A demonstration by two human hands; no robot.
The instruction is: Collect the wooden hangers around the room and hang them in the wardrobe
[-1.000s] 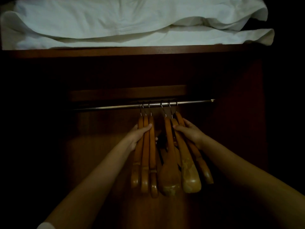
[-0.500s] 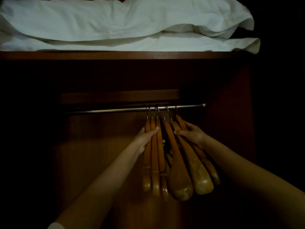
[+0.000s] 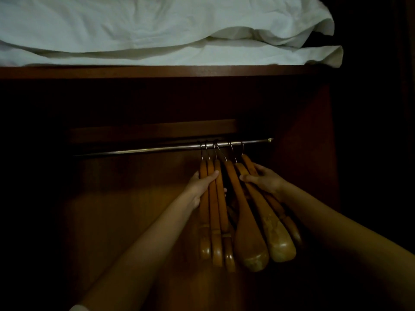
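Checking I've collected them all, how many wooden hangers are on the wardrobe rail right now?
6: three bunched under the left hand, three fanned at the right hand, all hooked on the metal rail. More may hide behind.

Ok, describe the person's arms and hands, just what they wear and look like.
Both forearms are bare from elbow to wrist. The left hand and right hand wear no gloves, rings, watch or bracelets that the dim light shows. Only a pale sleeve edge shows at the bottom of the frame on the left arm. No sleeve shows on the right.
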